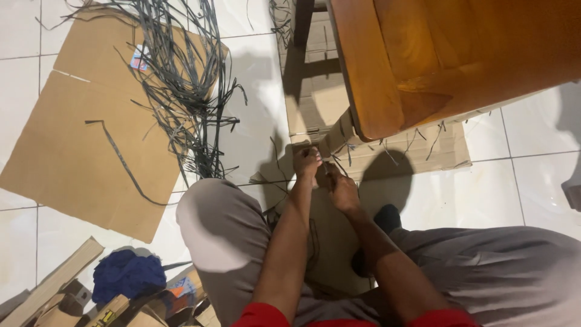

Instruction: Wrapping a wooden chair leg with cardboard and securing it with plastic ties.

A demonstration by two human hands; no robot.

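Observation:
My left hand (306,162) and my right hand (342,189) meet low in front of me, just under the corner of a wooden chair (436,60). Both hands pinch thin dark strips (336,163) that run near the chair's lower edge. The fingertips are small and partly in shadow, so the exact grip is hard to make out. My knees in grey trousers (218,230) frame the hands. Brown cardboard (399,154) lies under the chair.
A large flat cardboard sheet (78,133) lies at the left with a tangled pile of dark strips (181,79) on it. A blue cloth (127,275) and cardboard scraps (54,290) sit at the lower left. White floor tiles (520,188) surround everything.

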